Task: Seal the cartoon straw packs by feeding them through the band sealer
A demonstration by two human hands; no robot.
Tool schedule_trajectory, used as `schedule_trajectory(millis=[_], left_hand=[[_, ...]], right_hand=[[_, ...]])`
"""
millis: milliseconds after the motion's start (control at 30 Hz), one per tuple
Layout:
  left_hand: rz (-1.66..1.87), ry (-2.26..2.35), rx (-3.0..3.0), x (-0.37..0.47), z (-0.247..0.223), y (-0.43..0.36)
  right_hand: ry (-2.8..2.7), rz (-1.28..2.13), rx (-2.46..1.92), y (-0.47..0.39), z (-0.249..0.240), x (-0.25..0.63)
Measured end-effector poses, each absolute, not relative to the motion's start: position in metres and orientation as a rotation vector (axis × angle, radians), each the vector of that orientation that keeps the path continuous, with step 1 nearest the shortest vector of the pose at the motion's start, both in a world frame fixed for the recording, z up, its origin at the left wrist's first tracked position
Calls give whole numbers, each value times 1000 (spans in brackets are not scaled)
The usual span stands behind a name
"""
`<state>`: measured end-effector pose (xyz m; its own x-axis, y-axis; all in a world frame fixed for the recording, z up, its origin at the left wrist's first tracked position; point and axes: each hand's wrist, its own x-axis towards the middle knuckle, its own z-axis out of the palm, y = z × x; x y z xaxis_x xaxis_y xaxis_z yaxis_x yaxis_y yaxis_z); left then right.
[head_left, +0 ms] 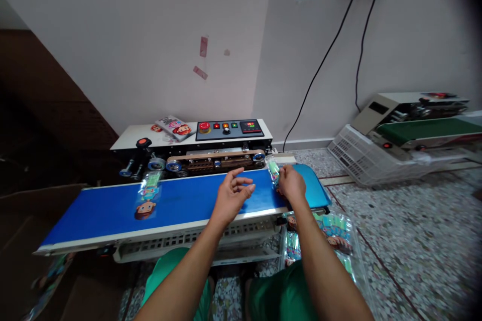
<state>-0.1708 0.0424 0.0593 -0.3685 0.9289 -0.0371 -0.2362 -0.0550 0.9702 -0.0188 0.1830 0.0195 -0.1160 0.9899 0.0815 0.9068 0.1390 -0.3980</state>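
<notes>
My right hand is closed on a small clear packet with a green and blue print, over the right end of the blue conveyor belt. My left hand hovers above the middle of the belt, its fingers apart and curved, holding nothing. Farther left, a second packet with a cartoon face lies on the belt, its upper end beside the rollers of the sealing machine. Part of the packet in my right hand is hidden by my fingers.
Below the belt's right end, a clear bin holds several packets. A cardboard box stands at the left. A white basket and another machine are at the right. Black cables run down the wall.
</notes>
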Motion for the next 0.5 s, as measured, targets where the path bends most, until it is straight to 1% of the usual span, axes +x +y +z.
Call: schedule_trajectory(millis=[133, 267, 333, 400, 500], left_hand=[[1580, 1278, 843, -170, 58, 42], [1616, 1277, 907, -166, 55, 40], [1653, 1291, 955, -160, 55, 37], [1672, 1317, 1005, -150, 55, 33], [1633, 1373, 1101, -123, 57, 25]], right_hand=[[-2171, 395, -1623, 181, 23, -32], [-1940, 488, -1438, 178, 41, -8], [-1714, 632, -1362, 175, 49, 23], [-1517, 716, -1313, 171, 46, 66], [-1463, 690, -1465, 154, 13, 142]])
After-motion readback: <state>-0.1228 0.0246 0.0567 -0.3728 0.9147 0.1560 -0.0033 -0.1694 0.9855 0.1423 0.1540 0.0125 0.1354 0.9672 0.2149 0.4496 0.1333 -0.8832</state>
